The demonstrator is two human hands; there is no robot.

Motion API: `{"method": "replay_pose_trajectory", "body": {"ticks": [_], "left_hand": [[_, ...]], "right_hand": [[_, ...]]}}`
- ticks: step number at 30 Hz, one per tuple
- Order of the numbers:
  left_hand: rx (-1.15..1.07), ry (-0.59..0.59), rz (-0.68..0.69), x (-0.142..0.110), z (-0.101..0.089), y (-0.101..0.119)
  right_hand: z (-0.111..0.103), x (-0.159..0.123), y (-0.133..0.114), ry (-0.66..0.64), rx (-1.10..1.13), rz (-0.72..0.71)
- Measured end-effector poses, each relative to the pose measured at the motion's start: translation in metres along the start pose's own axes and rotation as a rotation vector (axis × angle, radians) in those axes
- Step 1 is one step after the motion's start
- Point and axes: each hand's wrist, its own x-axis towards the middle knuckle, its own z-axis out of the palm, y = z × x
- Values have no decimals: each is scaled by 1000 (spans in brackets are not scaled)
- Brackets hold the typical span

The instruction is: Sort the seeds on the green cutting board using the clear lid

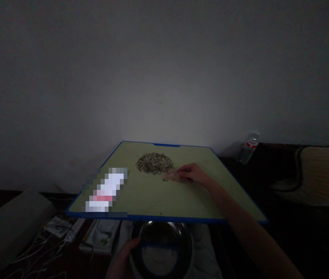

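A green board with a blue rim [141,217] lies in front of me in dim light. On its far part sits a heap of small dark and pale grains [154,162]. My right hand [192,173] rests on the board just right of the heap, fingers pinched together beside a small pale patch of grains [170,176]. What they pinch is too small to name. Below the board's near edge my left hand [121,260] grips the rim of a shiny metal bowl [164,248].
A blurred white and pink object [104,192] lies on the board's left side. A plastic bottle [248,147] stands at the right against the wall. Cables and a power strip [62,228] lie at lower left, a pale cushion [321,174] at right.
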Motion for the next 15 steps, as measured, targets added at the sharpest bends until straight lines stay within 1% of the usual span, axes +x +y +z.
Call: {"method": "replay_pose_trajectory", "body": {"ticks": [4,15], "left_hand": [[20,16,32,-1,1,0],[-27,-20,-41,-4,5,-1]], "right_hand": [[0,0,1,-1,-13,2],[1,1,0,-21,-37,15]]}}
